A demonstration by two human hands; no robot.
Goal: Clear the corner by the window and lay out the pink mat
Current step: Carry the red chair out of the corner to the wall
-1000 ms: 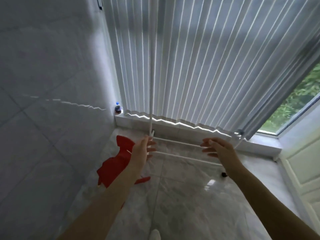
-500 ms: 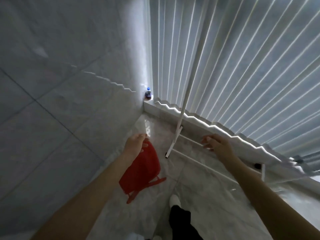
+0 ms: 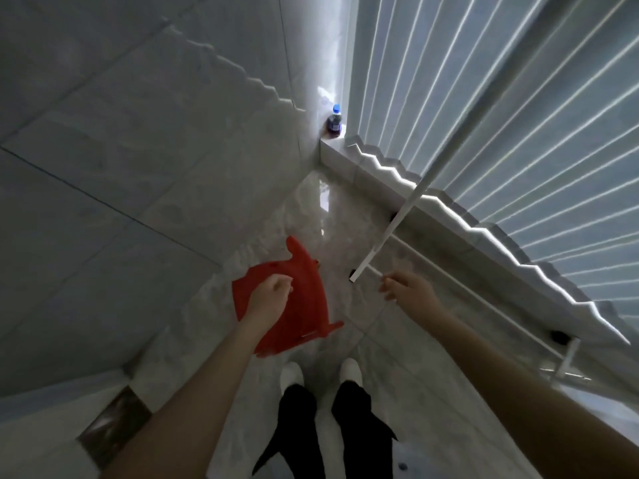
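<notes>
My left hand (image 3: 271, 295) is hovering with loosely curled fingers over the red stool (image 3: 297, 305) lying at centre frame, legs pointing upper right. My right hand (image 3: 406, 288) is reaching, fingers relaxed, just beside the white rack (image 3: 387, 236), leaning toward upper right. Since earlier, my feet are showing fully.

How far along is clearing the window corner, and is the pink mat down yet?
Early stage. Nothing looks cleared: the red plastic stool lies tipped on the marble floor, the white metal drying rack stands by the sill, and the small blue-capped bottle sits on the ledge. In hand: the left hand is over the stool, the right hand at the rack's lower bar; whether either grips is unclear. No pink mat is visible.
</notes>
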